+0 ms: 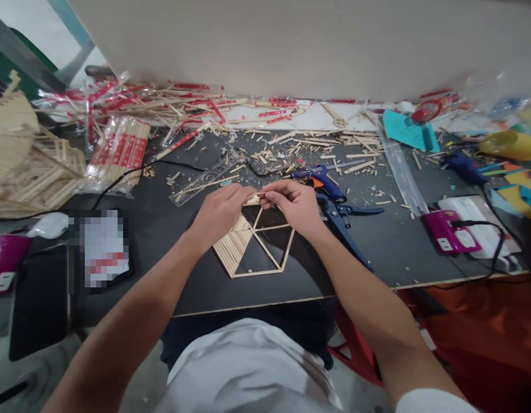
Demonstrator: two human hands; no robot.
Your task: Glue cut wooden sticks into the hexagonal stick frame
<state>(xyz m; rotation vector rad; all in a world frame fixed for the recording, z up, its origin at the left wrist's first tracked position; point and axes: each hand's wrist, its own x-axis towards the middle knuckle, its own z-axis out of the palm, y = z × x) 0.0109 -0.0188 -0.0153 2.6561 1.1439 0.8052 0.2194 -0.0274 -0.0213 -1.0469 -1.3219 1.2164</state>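
A hexagonal frame of wooden sticks [259,273] lies flat on the dark table, with spokes meeting at its middle. Its left section is filled with a row of sticks [233,249] laid side by side; the lower and right sections show bare table. Over the frame's far edge, my left hand [224,211] and my right hand [293,203] meet with fingers pinched. Between the fingertips is what looks like a short wooden stick [257,194], mostly hidden. Right of my right hand lies a pair of blue-handled cutters [340,221]; beyond it rests a blue glue gun [319,176].
Wrapped chopsticks [119,149], a stick-built piece [15,137] and phones [40,295] are on the left. A clear ruler [196,190] and scattered stick offcuts [308,140] lie behind the frame. A purple power socket [451,232] with cables and a second glue gun [465,166] are right.
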